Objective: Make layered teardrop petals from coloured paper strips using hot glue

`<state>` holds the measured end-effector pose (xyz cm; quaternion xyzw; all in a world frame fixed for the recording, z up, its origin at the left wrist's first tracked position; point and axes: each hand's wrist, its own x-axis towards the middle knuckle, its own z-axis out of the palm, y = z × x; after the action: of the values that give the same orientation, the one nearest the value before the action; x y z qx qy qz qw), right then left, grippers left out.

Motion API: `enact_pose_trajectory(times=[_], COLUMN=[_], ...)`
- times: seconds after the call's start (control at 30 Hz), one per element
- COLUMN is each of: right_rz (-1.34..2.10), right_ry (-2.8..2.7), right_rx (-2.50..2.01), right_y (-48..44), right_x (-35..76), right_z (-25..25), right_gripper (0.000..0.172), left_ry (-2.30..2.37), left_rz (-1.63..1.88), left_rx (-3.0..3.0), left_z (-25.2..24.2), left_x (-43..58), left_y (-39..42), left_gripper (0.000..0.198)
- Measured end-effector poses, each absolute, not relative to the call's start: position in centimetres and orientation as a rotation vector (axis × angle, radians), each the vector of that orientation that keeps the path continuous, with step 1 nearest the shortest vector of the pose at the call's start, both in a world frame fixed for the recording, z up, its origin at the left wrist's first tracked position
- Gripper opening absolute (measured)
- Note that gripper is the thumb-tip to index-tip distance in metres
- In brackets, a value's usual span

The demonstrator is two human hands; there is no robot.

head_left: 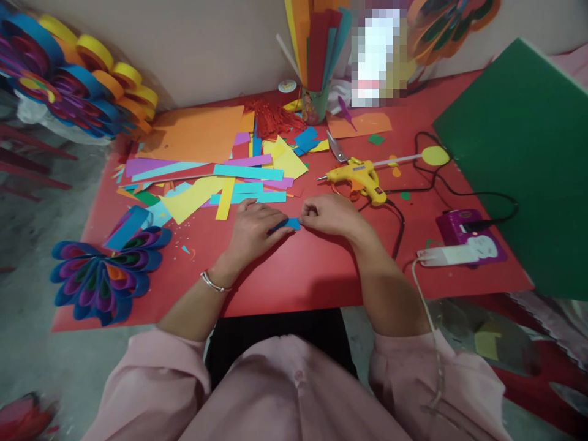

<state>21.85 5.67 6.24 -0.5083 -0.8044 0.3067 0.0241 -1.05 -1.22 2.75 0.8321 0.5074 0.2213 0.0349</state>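
Pink shirt cloth [294, 392] is filling the nearest space, and beyond it two bare hands are working low over the red tabletop [285, 275]. Between them a blue strip [293, 224] is lying flat, partly covered. From where I'm standing, the left hand [260, 226] is holding it down, thumb along the near edge and fingers over it; the right hand [331, 214] is curling its fingers at the other end, though I'm not managing to tell whether it is pinching. The strip is looking like light, bendable paper, probably easy to crease, so the short ends are seeming the best hold. Just beyond the right hand, a yellow glue gun [358, 176] is crowding that side, its black cord [400, 229] trailing near the forearm. Scissors [337, 148] are lying behind it, loose paper scraps [195, 199] are cluttering the far left, and a looped paper ornament [108, 275] is sitting at the near left.
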Motion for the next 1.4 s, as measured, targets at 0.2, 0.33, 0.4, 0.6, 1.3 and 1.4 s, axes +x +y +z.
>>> enact_pose_trajectory(times=[0.2,0.33,0.4,0.6,1.3,1.4], right_rz=[0.933,0.930,0.922,0.919,0.926,0.926], right_ry=[-2.488,-2.486,-2.490,-2.486,-2.511,-2.505], right_rx=[-1.549,-1.545,-1.558,-1.567,-1.614,-1.625], right_y=[5.7,5.7,5.6,5.5,5.4,5.4], right_x=[21.9,21.9,21.9,21.8,21.6,21.5], right_z=[6.0,5.9,5.9,6.1,6.8,6.8], right_gripper=[0.012,0.012,0.013,0.013,0.015,0.016], left_ry=[1.580,1.553,1.528,1.439,1.336,1.334], left_rz=[0.690,0.650,0.647,0.631,0.532,0.523], left_rx=[2.566,2.625,2.669,2.774,2.920,2.919], left_z=[2.7,3.1,3.5,4.1,4.4,4.4], left_x=[-1.0,-0.9,-0.8,0.0,0.5,0.5], left_y=[-1.3,-1.4,-1.4,-1.9,-2.3,-2.2], left_gripper=[0.028,0.026,0.024,0.012,0.012,0.013])
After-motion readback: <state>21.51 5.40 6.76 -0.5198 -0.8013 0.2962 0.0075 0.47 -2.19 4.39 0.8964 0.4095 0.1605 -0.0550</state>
